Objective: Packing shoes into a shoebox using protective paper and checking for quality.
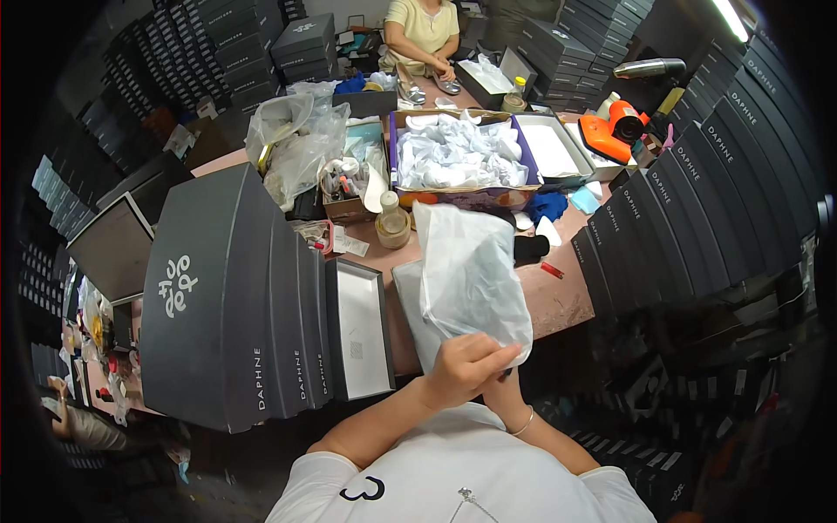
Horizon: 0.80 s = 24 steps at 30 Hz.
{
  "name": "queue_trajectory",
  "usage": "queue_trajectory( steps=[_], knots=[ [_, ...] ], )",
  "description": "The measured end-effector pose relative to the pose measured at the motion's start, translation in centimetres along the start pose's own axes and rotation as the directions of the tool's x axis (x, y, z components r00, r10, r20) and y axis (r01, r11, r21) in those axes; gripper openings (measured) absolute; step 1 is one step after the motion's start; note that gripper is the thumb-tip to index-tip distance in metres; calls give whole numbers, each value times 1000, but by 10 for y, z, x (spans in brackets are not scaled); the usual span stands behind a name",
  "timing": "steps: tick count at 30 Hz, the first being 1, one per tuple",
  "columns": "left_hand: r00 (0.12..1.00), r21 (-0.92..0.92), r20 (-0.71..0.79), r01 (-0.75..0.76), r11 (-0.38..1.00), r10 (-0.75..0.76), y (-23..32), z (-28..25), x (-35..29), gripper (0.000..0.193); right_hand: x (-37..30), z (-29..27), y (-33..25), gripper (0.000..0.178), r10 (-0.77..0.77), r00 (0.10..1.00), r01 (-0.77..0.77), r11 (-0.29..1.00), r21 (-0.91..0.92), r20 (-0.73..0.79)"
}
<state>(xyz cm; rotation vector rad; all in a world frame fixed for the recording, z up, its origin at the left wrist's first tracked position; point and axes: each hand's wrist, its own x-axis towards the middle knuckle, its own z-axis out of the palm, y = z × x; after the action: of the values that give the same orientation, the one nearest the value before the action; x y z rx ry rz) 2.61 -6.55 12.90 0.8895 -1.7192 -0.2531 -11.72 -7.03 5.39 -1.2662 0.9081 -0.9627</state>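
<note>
A white, thin translucent bag (475, 270) hangs in front of me over the near edge of the table. My left hand (471, 364) is closed on the bag's near end, with the thumb pointing right. Close behind it, my right hand (506, 392) is at the same end of the bag; its fingers are hidden by the left hand and the bag. A small dark bit shows between the hands, too little to name. Under the bag's left side lies a flat grey piece (408, 292). To its left stands an open shallow box part (362, 327) with a white inside.
Dark shoe boxes (205, 288) stand stacked at left, more (689, 209) at right. Ahead sit a carton of crumpled white paper (462, 190), a pump bottle (390, 209), tape rolls (394, 231) and an orange tool (606, 139). A person (423, 35) handles shoes across the table.
</note>
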Motion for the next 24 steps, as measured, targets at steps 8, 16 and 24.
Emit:
queue_trajectory(
  steps=[8,16,24],
  knots=[
    [995,-233,17,-91,968,98,29,33,-28,40,13,-19,-3,54,-129,990,138,974,-178,58],
    [976,-204,165,174,963,-141,24,14,-67,50,31,-8,-31,50,166,970,-241,653,718,175],
    [199,-928,86,372,-6,-976,-31,-27,-113,77,30,26,-33,40,339,459,578,588,-566,821]
  ],
)
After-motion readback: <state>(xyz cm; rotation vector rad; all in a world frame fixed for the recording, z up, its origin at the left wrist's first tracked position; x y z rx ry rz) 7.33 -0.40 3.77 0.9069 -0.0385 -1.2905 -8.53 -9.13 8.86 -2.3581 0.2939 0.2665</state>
